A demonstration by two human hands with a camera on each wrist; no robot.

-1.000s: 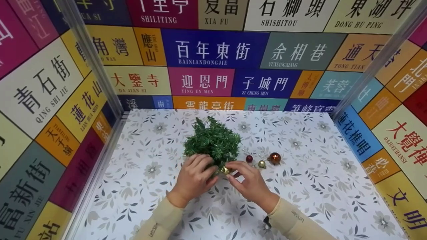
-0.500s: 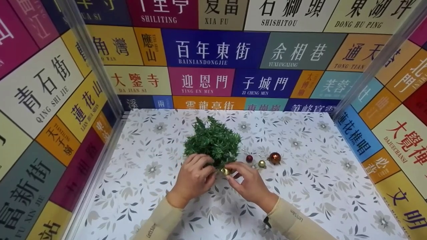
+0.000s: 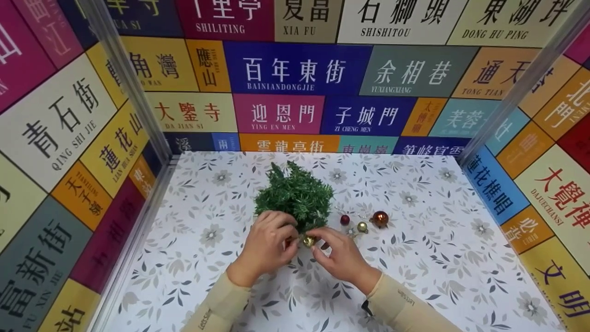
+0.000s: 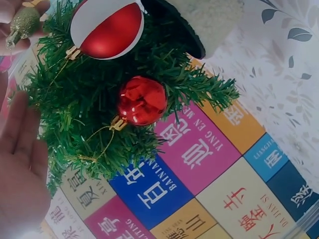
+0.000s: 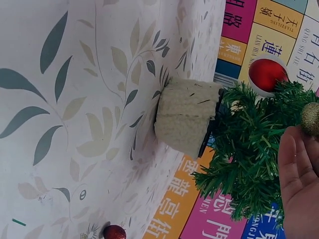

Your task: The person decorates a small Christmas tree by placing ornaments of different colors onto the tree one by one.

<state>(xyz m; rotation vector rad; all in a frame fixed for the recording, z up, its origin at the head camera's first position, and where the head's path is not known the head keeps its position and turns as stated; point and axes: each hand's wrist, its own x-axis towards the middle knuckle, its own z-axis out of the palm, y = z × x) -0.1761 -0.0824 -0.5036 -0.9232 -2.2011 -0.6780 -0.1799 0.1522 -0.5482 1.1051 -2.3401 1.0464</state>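
I watched the small green tree (image 3: 295, 193) from the head view, where it stood on the flower-printed counter (image 3: 207, 193) just beyond the person's two hands. The trimming looked part done to me: the left wrist view gave me a red-and-white ball (image 4: 112, 40) and a shiny red ball (image 4: 143, 101) against the needles, each with a gold thread on its cap. The gold ball (image 3: 309, 240) was the piece in hand; the right hand (image 3: 343, 258) pinched it between thumb and fingers at the near side of the tree, so I judged it not yet hung. Three more lay loose on the counter to the right of the tree, near one another: a small dark red ball (image 3: 345, 219), a small gold bauble (image 3: 362, 227) and a larger copper-red ball (image 3: 380, 219). I counted those as the part left over (assuming all of them were meant for the branches). The left hand (image 3: 269, 242) had its fingers bent in at the needles, thumb close to the forefinger, but I could not tell whether it held a thread, a twig or nothing. Its back hid the lower branches from the head view, and so was the cream pot cover (image 5: 184, 119) hidden there, though the right wrist view showed it resting on the counter. Both wrist views cut the hands off at the edge, and the far side of the tree was out of my sight.
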